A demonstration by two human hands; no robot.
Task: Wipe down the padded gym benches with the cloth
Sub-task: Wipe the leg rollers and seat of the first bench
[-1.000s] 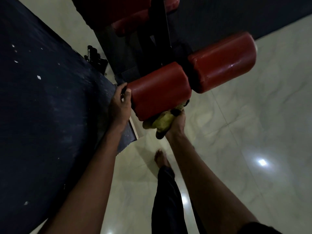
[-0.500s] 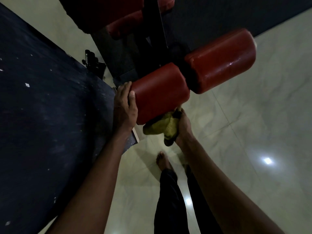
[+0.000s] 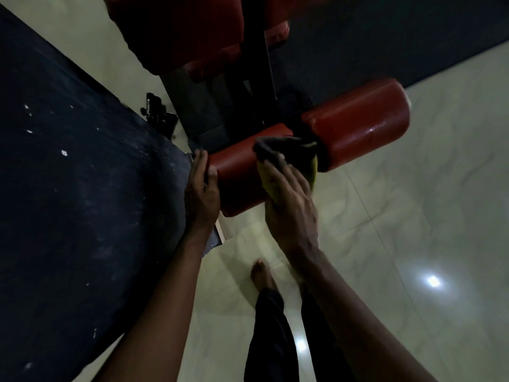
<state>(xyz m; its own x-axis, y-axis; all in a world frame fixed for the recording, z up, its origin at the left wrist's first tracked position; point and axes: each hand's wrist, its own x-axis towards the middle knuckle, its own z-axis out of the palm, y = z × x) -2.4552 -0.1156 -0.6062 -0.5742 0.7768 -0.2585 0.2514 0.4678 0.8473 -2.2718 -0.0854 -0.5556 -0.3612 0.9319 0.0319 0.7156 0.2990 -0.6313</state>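
Two red padded rollers stick out from a black bench frame (image 3: 256, 78). My left hand (image 3: 202, 188) holds the outer end of the near roller (image 3: 237, 175), thumb on its top. My right hand (image 3: 289, 199) lies flat over a yellow-green cloth (image 3: 283, 150) and presses it on the top of that roller, close to the frame. The cloth's far edge looks dark and bunched. The far roller (image 3: 358, 122) shines wet and nothing touches it. More red padding (image 3: 176, 31) of the bench sits above, in shadow.
A dark rubber mat (image 3: 68, 188) covers the floor on the left, its corner just under my left hand. Glossy pale tiles (image 3: 413, 216) spread to the right. My bare foot (image 3: 261, 274) and dark trouser legs are below the roller. A small black metal part (image 3: 157, 111) lies by the mat's edge.
My right hand has brought the cloth from under the near roller up over its top. My left hand stays on the roller's end. The view has shifted closer.
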